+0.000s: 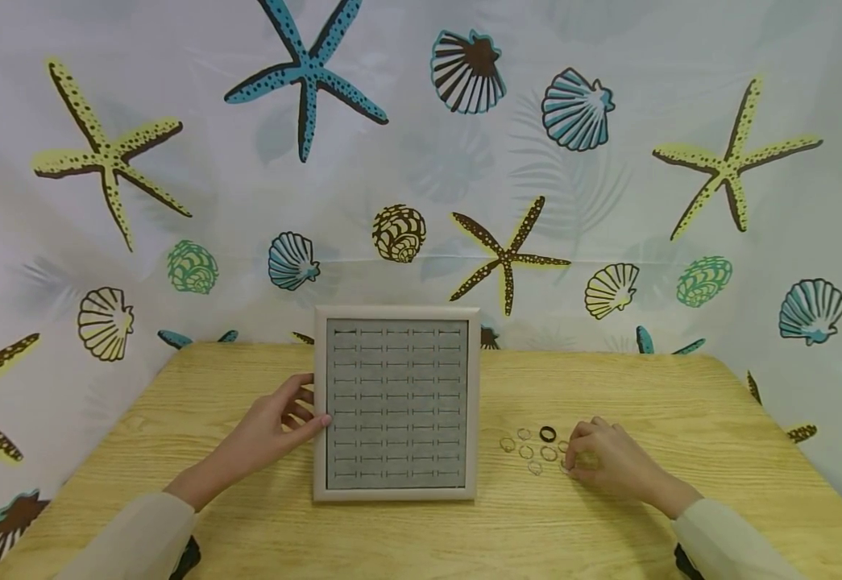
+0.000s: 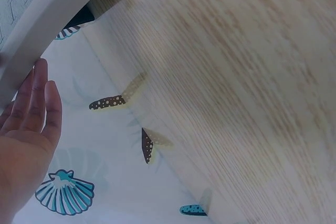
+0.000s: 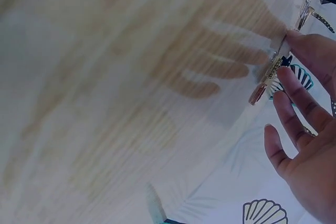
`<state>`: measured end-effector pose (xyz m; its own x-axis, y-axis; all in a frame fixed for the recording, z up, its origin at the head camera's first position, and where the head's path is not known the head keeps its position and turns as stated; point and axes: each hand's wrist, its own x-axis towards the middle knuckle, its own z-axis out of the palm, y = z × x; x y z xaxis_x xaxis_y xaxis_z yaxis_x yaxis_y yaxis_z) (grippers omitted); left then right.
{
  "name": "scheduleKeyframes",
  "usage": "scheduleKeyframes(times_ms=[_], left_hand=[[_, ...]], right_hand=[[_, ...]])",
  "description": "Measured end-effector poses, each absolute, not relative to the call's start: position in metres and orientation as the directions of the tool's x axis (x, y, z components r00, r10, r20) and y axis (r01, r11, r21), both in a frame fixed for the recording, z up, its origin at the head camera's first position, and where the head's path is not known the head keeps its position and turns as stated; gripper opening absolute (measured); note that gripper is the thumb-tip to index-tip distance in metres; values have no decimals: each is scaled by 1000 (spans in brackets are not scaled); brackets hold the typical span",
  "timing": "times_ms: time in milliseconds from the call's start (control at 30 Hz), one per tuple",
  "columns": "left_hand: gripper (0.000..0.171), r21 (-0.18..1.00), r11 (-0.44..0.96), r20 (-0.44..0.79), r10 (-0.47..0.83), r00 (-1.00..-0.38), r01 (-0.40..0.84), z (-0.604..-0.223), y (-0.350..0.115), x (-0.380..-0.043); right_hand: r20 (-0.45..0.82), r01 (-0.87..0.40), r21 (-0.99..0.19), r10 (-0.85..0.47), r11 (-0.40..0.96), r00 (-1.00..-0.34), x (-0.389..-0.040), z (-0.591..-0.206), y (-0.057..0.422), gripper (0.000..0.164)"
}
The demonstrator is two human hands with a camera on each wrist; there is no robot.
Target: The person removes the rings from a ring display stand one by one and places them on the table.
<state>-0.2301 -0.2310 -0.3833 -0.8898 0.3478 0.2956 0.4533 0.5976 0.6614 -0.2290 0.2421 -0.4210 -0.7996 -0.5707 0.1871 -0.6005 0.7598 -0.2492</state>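
Note:
A ring display board (image 1: 396, 403), grey with rows of slots in a pale frame, stands upright on the table. My left hand (image 1: 283, 423) grips its left side, thumb on the front and fingers behind; in the left wrist view, the fingers of the left hand (image 2: 32, 108) reach behind the frame (image 2: 50, 19). To the right of the board lie several rings, among them a thick black ring (image 1: 547, 434) and thin metal ones. At their right edge my right hand (image 1: 612, 461) pinches a thin ring (image 1: 565, 466), with its other fingers spread in the right wrist view.
The wood-grain table (image 1: 246, 524) reaches back to a white curtain (image 1: 421, 153) printed with starfish and shells, which also hangs at both sides. The board stands left of the table's middle.

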Motion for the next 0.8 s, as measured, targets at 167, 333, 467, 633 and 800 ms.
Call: scheduleKeyframes(times_ms=[167, 333, 467, 633, 800], left_hand=[[54, 664, 595, 296, 347, -890, 452, -383, -231, -229], [54, 667, 598, 284, 346, -894, 444, -383, -230, -230], [54, 662, 614, 253, 355, -900, 429, -382, -230, -230], [53, 652, 631, 221, 371, -902, 419, -379, -233, -228], [58, 565, 708, 254, 340, -905, 425, -372, -242, -220]], right_hand=[[175, -600, -251, -574, 760, -800, -228, -419, 242, 12], [185, -597, -267, -568, 756, -802, -227, -414, 241, 10], [240, -578, -250, -529, 777, -814, -226, -407, 241, 12], [339, -548, -209, -465, 810, -818, -223, -391, 244, 20], [393, -497, -189, -399, 847, -829, -219, -373, 256, 32]])
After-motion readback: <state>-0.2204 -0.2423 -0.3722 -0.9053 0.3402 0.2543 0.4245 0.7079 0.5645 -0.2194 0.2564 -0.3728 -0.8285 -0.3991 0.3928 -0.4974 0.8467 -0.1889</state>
